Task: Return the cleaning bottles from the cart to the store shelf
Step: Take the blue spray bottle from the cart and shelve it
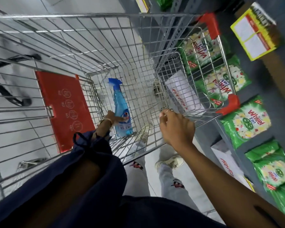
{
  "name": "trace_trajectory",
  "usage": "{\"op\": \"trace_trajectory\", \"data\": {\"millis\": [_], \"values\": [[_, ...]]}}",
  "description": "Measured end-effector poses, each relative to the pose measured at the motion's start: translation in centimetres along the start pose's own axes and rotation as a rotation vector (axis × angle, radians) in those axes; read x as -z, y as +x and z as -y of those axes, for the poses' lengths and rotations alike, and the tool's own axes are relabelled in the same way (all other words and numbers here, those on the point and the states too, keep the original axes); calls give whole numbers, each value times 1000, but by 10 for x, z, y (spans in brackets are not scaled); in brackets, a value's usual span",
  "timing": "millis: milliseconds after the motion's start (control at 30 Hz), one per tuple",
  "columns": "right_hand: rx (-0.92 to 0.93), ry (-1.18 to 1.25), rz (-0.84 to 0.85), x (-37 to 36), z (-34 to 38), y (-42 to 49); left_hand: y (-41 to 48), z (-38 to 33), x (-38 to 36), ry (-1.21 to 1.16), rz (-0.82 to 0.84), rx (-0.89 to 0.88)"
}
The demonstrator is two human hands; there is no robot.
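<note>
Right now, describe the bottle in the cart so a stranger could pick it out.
Look inside the wire shopping cart, down at its bottom near the red plastic flap. There the left hand has its fingers on a clear blue spray bottle. It has a blue trigger nozzle and is the only bottle in the basket.

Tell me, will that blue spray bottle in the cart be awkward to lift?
Probably not. The clear blue plastic spray bottle looks nearly full of liquid, so it likely has some heft for its slim size. Its smooth sides may be a bit slippery. The left hand grips its lower body, so the trigger top could tip sideways inside the wire shopping cart.
</note>
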State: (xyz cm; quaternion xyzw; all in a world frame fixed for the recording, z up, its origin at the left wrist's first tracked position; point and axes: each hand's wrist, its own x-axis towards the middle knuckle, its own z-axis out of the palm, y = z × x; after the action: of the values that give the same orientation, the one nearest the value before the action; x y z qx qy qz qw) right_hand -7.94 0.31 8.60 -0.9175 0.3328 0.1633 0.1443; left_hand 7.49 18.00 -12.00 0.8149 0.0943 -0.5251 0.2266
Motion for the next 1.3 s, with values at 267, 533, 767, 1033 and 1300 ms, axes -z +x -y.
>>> {"op": "trace_trajectory", "data": {"millis": [267,533,767,1033,1300], "values": [[-55,158,-35,13,4,-10,-101,-65,24,-57,33,-419],[-63,1326,275,78,-29,-29,-261,-131,36,-405,218,-887],[-13,1689,35,109,-84,-89,-326,-159,-17,-381,456,-1064],[-96,1845,-67,98,-137,-121,-338,-183,-70,-169,572,-1104],[-77,1770,-380,130,-182,-99,-352,-250,-109,-90,459,-1337]]}}
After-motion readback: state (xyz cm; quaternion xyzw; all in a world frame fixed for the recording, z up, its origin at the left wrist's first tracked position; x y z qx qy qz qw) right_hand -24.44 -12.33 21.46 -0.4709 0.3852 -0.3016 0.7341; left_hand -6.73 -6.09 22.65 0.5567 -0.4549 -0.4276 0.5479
